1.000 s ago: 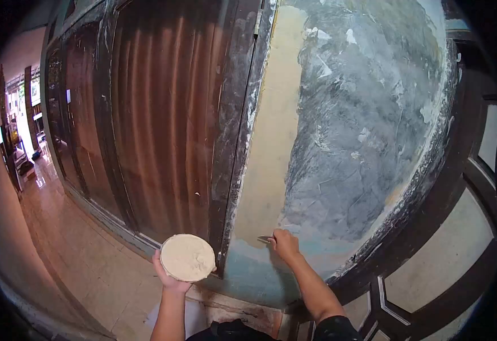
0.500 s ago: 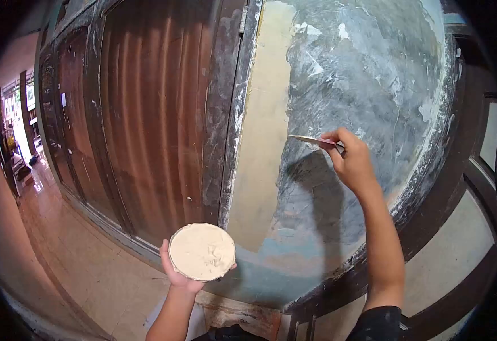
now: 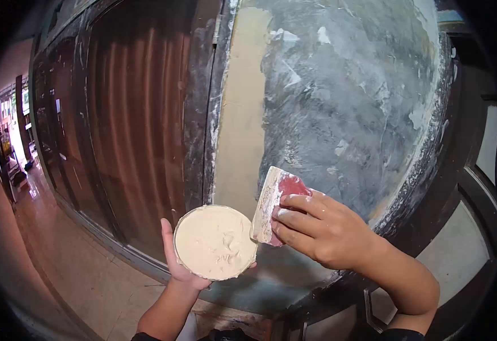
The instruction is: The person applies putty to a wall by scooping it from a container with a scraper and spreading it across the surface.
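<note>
My left hand [image 3: 183, 264] cradles a round tub of cream-coloured putty [image 3: 211, 241] from below and the side, its open top facing me. The putty surface is mostly smooth, with a few ridges at the right. In my right hand [image 3: 322, 230] is a flat, red-backed putty scraper [image 3: 285, 184], gripped between fingers and thumb, its thumb side hidden. Cream putty coats the scraper's left edge, which is close to the tub's right rim. Behind them, a band of cream putty [image 3: 240, 113] runs down the grey wall [image 3: 333, 102] beside the window frame.
At the left stands a dark wooden frame [image 3: 197, 108] with glass and brown curtains [image 3: 140, 119] behind it. A dark panelled door [image 3: 453, 238] is on the right. The tiled floor [image 3: 61, 227] leads away at the left toward a bright opening.
My right hand has come down from the wall to the tub, turning the scraper so its flat face shows. The tub has moved slightly right, and my view has shifted.
</note>
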Tool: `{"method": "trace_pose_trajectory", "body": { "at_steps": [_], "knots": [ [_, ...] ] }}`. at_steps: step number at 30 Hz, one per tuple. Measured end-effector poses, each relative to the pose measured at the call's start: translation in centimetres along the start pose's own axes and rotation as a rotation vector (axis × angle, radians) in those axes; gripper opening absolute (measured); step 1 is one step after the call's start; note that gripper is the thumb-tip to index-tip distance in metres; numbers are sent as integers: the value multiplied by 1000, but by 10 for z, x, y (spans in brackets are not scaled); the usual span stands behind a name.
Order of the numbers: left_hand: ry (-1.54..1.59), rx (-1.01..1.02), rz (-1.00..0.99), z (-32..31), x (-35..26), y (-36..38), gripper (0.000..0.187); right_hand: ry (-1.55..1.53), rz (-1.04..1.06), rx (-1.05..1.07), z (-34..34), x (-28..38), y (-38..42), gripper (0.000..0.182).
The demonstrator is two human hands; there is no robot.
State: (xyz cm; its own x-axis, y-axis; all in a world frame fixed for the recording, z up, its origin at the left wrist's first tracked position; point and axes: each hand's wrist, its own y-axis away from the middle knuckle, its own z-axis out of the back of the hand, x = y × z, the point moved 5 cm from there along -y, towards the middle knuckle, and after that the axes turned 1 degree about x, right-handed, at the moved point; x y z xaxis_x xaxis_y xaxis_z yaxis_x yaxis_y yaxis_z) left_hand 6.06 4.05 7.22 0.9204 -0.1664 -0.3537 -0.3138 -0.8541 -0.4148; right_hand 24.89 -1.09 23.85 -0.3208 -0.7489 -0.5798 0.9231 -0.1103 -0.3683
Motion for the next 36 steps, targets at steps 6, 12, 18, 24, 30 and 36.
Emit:
{"method": "trace_pose_trajectory", "body": {
  "at_steps": [6,12,18,24,30,36],
  "knots": [
    [-12,30,29,-17,10,-10,113,81,-3,21,6,2,20,25],
    [-52,-10,23,-30,24,-12,111,81,-5,23,13,4,34,27],
    [-59,-38,37,-34,39,-8,112,10,-76,-13,16,4,49,28],
    [-36,-20,69,-34,53,-11,113,-30,-116,-25,12,1,65,34],
    [-68,4,75,-31,58,-16,112,-38,-148,-36,14,1,70,32],
    [-76,-35,59,-18,62,-19,108,-40,-180,-48,8,-2,71,30]
  ]
}}
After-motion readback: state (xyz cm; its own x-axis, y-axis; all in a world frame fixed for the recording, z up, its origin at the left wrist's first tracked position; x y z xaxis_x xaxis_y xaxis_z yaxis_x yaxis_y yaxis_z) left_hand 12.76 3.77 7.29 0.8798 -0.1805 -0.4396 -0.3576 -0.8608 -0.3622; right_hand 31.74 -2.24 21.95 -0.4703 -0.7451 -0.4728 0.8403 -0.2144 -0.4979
